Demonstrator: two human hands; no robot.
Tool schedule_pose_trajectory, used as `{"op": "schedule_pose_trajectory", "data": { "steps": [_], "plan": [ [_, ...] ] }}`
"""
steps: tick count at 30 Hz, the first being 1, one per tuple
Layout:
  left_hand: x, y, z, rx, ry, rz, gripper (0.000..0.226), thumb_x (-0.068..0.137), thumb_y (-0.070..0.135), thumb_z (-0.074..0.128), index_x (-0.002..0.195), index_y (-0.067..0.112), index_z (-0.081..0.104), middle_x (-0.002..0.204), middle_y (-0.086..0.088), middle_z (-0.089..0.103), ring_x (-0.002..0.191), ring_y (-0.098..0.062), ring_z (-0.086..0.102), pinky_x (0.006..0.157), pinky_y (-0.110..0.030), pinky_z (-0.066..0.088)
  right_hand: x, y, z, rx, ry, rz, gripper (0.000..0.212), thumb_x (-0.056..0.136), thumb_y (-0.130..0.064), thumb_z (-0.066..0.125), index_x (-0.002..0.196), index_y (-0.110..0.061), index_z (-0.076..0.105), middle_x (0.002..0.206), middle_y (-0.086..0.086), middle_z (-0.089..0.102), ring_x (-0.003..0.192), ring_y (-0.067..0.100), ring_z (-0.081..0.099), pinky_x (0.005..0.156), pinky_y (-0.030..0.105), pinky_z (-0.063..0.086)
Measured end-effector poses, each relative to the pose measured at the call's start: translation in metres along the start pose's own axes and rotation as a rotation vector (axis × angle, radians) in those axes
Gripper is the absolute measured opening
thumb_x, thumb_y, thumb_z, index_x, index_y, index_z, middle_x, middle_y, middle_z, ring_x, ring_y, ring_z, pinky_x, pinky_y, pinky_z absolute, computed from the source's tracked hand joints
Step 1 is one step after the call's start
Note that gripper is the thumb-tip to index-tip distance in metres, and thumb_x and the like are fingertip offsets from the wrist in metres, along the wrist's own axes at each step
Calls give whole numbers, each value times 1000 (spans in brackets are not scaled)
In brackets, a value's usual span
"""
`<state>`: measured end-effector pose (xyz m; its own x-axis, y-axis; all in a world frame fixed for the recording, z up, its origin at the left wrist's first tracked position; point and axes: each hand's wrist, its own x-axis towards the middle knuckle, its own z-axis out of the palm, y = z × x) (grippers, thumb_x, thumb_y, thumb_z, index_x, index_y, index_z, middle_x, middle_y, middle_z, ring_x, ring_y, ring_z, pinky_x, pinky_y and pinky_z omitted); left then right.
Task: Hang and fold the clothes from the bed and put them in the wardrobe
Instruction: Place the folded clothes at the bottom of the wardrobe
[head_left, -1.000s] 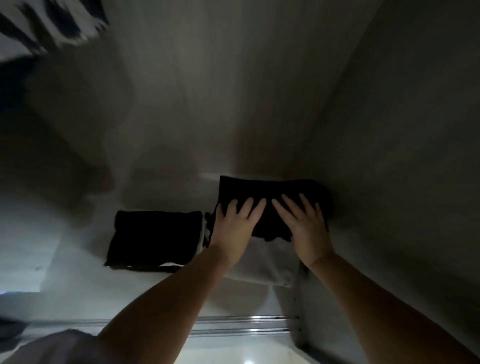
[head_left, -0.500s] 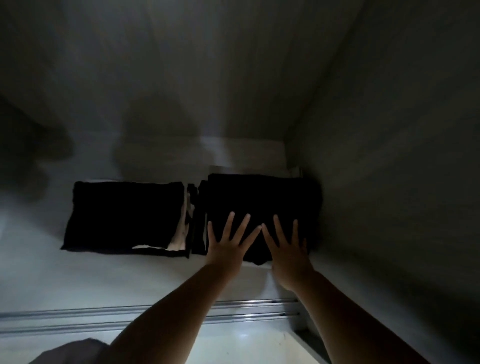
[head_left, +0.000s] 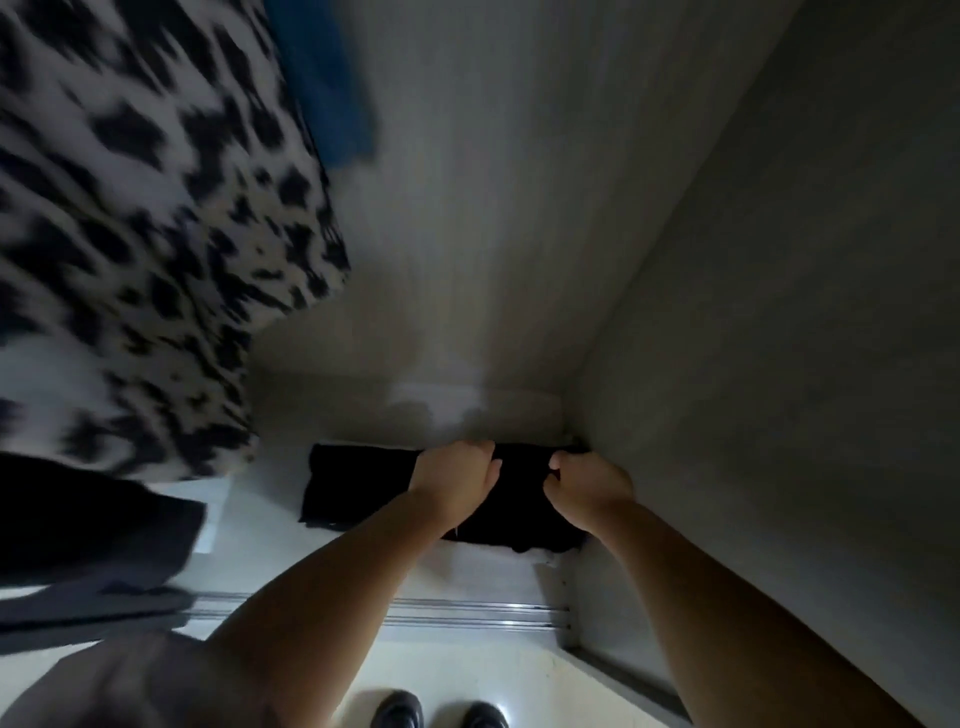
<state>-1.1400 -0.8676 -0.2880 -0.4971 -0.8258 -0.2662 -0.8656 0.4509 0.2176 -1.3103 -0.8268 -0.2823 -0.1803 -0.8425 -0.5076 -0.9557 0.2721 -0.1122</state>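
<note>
Folded black garment (head_left: 511, 512) down on the wardrobe floor (head_left: 270, 530), pushed into the right back corner against the side wall (head_left: 753, 415), second dark folded pile (head_left: 358, 480) just beside on the left. Left hand (head_left: 454, 480) and right hand (head_left: 589, 483) both on top, fingers curled in, seemingly bunching the cloth, though too dark to be sure of a true grip. Best to press flat, square the edges with the neighbouring pile, keep clear of the hanging spotted garment (head_left: 145, 234), let go gently so no fold springs open.
</note>
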Motion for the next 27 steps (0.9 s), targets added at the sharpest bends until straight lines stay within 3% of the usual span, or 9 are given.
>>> {"op": "schedule_pose_trajectory", "data": {
  "steps": [4,11,14,19,27],
  "plan": [
    [-51,10,-101,-29,84,-2,30,100,34,37,105,12,56,109,-12,64,101,-32,61,76,-34,46,-62,-29,-78,-29,86,-38,30,92,-34,42,109,-19,62,116,10,64,110,30,60,83,32,46],
    [-125,15,-201,76,149,-41,28,99,26,40,112,10,59,115,-13,63,108,-32,60,83,-35,46,-143,-65,-147,-90,147,-142,34,93,-34,41,115,-21,63,123,9,62,115,29,58,89,34,47],
    [-151,12,-224,136,119,-56,30,96,18,40,116,9,61,119,-15,63,111,-33,60,88,-38,48,-176,-74,-161,-114,171,-162,36,93,-35,40,117,-20,63,123,9,63,116,28,58,91,35,47],
    [-193,6,-253,153,86,-37,28,98,21,36,112,11,58,116,-15,61,104,-35,60,76,-35,44,-224,-91,-173,-148,207,-128,37,94,-37,40,120,-20,61,126,9,61,117,27,57,92,35,47],
    [-285,-14,-263,235,100,143,20,97,19,39,102,14,58,112,-11,61,101,-33,60,75,-35,44,-322,-140,-135,-45,272,13,34,93,-33,43,117,-20,63,123,7,63,113,28,59,84,30,47]
  ]
}}
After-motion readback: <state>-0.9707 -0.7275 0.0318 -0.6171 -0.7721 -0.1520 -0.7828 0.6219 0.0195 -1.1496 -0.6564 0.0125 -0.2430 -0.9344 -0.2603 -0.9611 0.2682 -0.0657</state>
